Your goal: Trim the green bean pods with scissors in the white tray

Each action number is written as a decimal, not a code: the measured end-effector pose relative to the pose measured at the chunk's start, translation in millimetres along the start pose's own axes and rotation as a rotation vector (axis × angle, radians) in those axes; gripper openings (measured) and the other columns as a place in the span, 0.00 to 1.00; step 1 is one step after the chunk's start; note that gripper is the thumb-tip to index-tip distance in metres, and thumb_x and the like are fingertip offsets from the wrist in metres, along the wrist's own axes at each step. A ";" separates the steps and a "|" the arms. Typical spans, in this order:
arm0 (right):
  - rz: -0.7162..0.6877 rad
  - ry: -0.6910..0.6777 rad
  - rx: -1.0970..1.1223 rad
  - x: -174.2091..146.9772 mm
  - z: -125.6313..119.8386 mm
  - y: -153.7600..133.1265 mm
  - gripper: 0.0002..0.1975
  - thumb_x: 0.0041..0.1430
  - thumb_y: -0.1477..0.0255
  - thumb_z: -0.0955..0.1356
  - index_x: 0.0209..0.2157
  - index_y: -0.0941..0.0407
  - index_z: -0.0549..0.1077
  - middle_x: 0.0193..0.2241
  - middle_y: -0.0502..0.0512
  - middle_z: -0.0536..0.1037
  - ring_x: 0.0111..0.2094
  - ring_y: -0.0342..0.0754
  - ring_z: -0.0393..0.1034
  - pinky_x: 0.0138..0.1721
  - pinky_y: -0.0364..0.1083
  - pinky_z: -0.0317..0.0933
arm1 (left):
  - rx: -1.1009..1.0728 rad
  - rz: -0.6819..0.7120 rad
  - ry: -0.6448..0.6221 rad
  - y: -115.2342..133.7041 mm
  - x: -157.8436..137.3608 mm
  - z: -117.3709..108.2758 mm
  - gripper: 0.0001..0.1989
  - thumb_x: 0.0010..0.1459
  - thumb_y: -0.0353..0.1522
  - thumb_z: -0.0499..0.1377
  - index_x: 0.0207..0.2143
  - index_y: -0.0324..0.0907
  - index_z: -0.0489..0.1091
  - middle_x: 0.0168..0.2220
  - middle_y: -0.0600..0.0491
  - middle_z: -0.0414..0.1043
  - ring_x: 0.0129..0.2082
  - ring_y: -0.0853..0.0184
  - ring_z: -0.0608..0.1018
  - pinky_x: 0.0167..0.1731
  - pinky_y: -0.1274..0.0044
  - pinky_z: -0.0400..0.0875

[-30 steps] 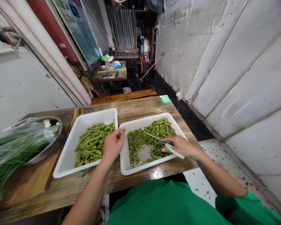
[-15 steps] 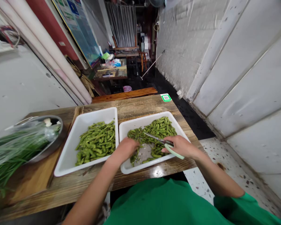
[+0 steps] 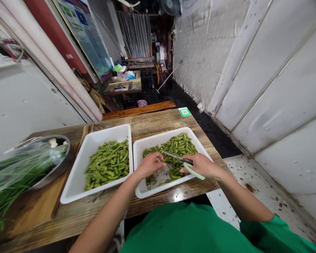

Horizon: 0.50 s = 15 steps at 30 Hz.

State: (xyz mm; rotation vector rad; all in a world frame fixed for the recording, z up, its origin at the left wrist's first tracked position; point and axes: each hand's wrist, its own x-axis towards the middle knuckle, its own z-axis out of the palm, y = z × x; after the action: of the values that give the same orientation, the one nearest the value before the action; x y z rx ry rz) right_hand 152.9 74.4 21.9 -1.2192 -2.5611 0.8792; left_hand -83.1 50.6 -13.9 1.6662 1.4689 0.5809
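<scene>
My right hand [image 3: 198,164] grips a pair of scissors [image 3: 194,171] with pale green handles. Their metal blades point left over the green soybean pods [image 3: 181,144] in the right white tray [image 3: 173,186]. Just left of the blade tips, my left hand [image 3: 150,165] hangs over the same tray with its fingers curled together; whatever lies between them is too small to make out. Small dark green trimmings [image 3: 150,181] lie in this tray's left part. A second white tray [image 3: 94,135], beside it on the left, holds a heap of whole pods [image 3: 107,163].
Both trays stand on a wooden table [image 3: 158,119]. At the left, a metal bowl [image 3: 64,158] with bagged green stalks [image 3: 23,172] rests on a wooden board [image 3: 37,211]. A bench [image 3: 139,109] runs behind the table. White panels [image 3: 287,80] line the right side.
My left hand has lifted from the trimmings and shifted slightly right toward the scissor blades. My right hand with the scissors stays nearly in place. The view has tilted slightly.
</scene>
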 end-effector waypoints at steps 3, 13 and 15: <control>0.017 -0.007 0.002 -1.8 -4.2 -3.7 0.27 0.43 0.53 0.64 0.42 0.55 0.69 0.26 0.53 0.74 0.25 0.45 0.66 0.26 0.41 0.54 | -0.423 -0.093 0.087 11.6 -3.1 1.1 0.14 0.45 0.39 0.57 0.30 0.37 0.65 0.21 0.54 0.67 0.16 0.75 0.66 0.17 0.82 0.57; 0.010 0.000 0.042 -0.6 -2.3 -9.4 0.29 0.43 0.53 0.65 0.45 0.56 0.67 0.27 0.53 0.73 0.25 0.44 0.63 0.25 0.40 0.53 | -0.699 -0.127 0.063 30.3 -13.3 5.2 0.12 0.44 0.38 0.59 0.22 0.35 0.68 0.19 0.54 0.67 0.16 0.78 0.65 0.17 0.83 0.56; -0.001 -0.005 0.047 -0.5 -3.3 -10.1 0.28 0.43 0.53 0.65 0.44 0.56 0.68 0.26 0.52 0.73 0.24 0.43 0.63 0.25 0.40 0.52 | -0.727 -0.133 0.054 31.2 -13.9 5.8 0.12 0.44 0.37 0.59 0.22 0.35 0.68 0.19 0.55 0.66 0.15 0.79 0.64 0.16 0.83 0.55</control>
State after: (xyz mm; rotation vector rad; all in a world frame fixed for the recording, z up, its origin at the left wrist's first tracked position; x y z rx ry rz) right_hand 148.0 70.5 30.4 -1.2046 -2.5301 0.9378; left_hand -63.3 36.2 10.7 0.9827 1.1872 0.9512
